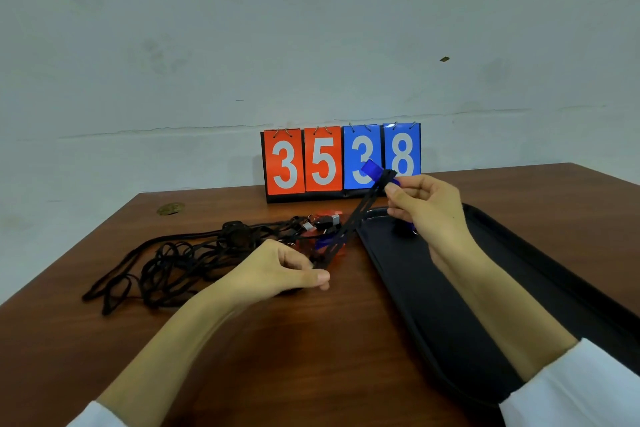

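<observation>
Nearest to the camera, at the bottom left of the frame, is a white sleeve [90, 414], and its bare forearm reaches up over the brown surface [277, 357]. At the left of the frame a heap of black cords [173, 260] lies tangled on the wood, with some red whistles [329, 215] at its right end. The left hand [273, 270] is just beside this heap. Its thumb and fingers [322, 276] are pressed together on the lower end of a black strap [349, 222].

The strap runs tight and slanted up to the right, in the air. I think it is pulled straight like this to free it from the heap and keep it from tangling. At its upper end is a blue whistle [372, 168], raised in front of the score board [304, 163]. The right hand [426, 204] pinches the strap just under the whistle, so the whistle stands out beyond the fingertips, not inside the palm.

Below this hand lies a black tray [450, 305], probably the place for the sorted pieces.
</observation>
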A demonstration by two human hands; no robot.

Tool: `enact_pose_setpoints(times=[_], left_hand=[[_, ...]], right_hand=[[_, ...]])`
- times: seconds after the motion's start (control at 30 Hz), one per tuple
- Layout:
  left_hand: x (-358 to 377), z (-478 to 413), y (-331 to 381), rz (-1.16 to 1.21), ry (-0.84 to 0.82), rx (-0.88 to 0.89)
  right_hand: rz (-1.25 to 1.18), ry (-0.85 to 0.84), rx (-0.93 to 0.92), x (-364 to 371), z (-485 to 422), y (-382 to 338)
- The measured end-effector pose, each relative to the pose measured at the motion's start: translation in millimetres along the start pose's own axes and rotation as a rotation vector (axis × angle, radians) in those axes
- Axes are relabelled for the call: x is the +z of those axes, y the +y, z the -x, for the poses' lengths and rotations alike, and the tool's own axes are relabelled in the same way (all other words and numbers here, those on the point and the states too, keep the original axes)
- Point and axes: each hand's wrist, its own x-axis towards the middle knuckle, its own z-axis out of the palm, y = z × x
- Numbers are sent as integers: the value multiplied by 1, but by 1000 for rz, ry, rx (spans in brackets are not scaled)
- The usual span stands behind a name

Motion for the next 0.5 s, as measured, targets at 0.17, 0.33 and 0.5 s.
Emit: enact_pose_setpoints(times=[0.17, 0.33, 0.5], left_hand=[[-2, 6, 9, 93, -67, 48], [-7, 11, 13, 248, 11, 95], [-14, 13, 12, 370, 89, 218]], right_hand=[[179, 75, -5, 0, -6, 12], [451, 75, -87, 2, -5, 24], [624, -46, -119, 6, 0, 27]])
